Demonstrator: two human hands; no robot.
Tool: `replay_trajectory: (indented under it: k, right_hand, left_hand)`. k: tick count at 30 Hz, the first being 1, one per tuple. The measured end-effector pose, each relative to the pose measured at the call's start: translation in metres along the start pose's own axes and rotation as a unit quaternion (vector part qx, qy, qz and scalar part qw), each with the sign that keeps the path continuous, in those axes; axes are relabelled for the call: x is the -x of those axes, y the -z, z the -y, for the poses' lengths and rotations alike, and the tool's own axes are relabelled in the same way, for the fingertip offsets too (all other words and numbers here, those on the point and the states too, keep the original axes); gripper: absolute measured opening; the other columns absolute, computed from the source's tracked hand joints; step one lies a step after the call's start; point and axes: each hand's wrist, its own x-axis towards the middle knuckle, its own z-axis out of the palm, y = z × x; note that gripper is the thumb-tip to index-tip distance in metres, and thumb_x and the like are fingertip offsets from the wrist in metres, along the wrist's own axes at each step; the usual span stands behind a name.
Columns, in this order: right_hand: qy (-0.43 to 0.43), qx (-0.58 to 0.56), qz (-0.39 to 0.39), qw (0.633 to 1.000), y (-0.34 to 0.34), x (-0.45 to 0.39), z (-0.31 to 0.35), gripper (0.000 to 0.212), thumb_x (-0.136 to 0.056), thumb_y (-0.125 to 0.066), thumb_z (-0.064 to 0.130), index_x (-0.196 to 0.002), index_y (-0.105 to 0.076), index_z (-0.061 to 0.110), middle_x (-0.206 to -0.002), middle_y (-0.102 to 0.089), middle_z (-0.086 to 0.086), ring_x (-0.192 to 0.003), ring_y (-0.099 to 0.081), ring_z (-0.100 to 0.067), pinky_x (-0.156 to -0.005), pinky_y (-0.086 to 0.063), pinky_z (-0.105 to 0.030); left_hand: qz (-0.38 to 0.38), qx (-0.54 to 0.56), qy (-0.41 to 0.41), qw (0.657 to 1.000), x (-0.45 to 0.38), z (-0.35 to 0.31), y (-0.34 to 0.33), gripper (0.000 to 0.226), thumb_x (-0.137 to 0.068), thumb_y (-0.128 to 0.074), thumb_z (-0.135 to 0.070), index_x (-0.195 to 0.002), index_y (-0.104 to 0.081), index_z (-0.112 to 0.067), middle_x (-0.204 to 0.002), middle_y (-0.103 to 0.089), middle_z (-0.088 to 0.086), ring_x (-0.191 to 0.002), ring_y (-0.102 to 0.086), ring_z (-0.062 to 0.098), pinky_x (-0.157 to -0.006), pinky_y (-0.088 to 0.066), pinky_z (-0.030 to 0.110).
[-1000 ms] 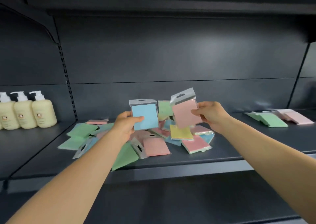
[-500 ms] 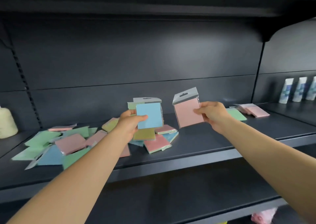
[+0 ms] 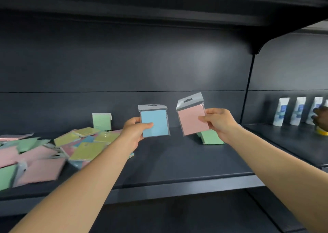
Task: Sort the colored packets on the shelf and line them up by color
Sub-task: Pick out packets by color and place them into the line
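Dark grey metal makes up the shelf [image 3: 177,161], the widest thing in view and the landmark for the rest. On its left part lies a loose pile of packets [image 3: 53,149] in pink, green, yellow and blue, overlapping at all angles and blurred toward the left edge. Behind that pile, against the shelf's back wall, one green packet [image 3: 101,121] stands upright. On the right part of the shelf, a small green stack [image 3: 211,138] lies flat, well apart from the pile.

Above the middle of the shelf, both hands hold packets up in the air, side by side and not touching. The left hand [image 3: 134,133] pinches the blue packet [image 3: 154,123] at its lower left side, thumb across the front and the other fingers behind it; the packet hangs nearly upright with its grey header card on top. The right hand [image 3: 217,121] grips the pink packet [image 3: 192,120] at its right edge, fingers clamped on it, the packet tilted with its header leaning left. It hangs just above the green stack.

Beyond the shelf's right end, white tubes [image 3: 298,111] stand in a row on the neighbouring bay.
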Motion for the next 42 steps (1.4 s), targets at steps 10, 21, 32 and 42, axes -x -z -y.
replay_trajectory:
  k: [10, 21, 32, 42]
  right_hand:
    - [-0.02, -0.009, 0.03, 0.999, 0.103, -0.055, -0.024, 0.016, -0.082, -0.063, -0.009, -0.078, -0.062, 0.007, -0.081, -0.067, -0.009, -0.074, -0.065, -0.024, -0.063, -0.055, -0.024]
    - [-0.062, -0.014, -0.028, 0.998, 0.167, -0.091, -0.075, 0.014, -0.078, -0.07, -0.004, -0.081, -0.067, 0.009, -0.09, -0.071, -0.012, -0.087, -0.065, -0.028, -0.089, -0.053, -0.035]
    - [-0.064, 0.012, -0.084, 0.994, 0.206, -0.131, -0.15, 0.017, -0.082, -0.066, -0.005, -0.091, -0.066, 0.009, -0.076, -0.065, -0.002, -0.067, -0.06, -0.012, -0.058, -0.049, -0.015]
    - [-0.019, 0.103, -0.067, 0.992, 0.208, -0.155, -0.174, 0.014, -0.083, -0.067, 0.003, -0.093, -0.071, 0.011, -0.08, -0.067, 0.005, -0.077, -0.062, -0.015, -0.076, -0.046, -0.027]
  left_hand:
    - [-0.018, 0.002, 0.014, 1.0, -0.005, 0.029, -0.11, 0.028, -0.083, -0.063, 0.007, -0.108, -0.055, -0.002, -0.113, -0.064, 0.014, -0.099, -0.063, 0.029, -0.071, -0.052, 0.028]
    - [-0.023, 0.017, 0.045, 0.999, -0.038, 0.061, -0.128, 0.021, -0.084, -0.061, 0.008, -0.1, -0.055, -0.004, -0.11, -0.063, 0.013, -0.09, -0.063, 0.024, -0.081, -0.049, 0.035]
    - [-0.082, -0.043, 0.072, 0.993, -0.08, 0.107, -0.126, 0.016, -0.083, -0.062, 0.007, -0.088, -0.055, -0.006, -0.101, -0.063, 0.014, -0.098, -0.061, 0.031, -0.097, -0.046, 0.044]
    - [-0.151, -0.212, 0.014, 0.965, -0.099, 0.122, -0.139, 0.021, -0.076, -0.073, 0.0, -0.096, -0.067, -0.005, -0.094, -0.067, 0.009, -0.087, -0.061, 0.024, -0.08, -0.046, 0.031]
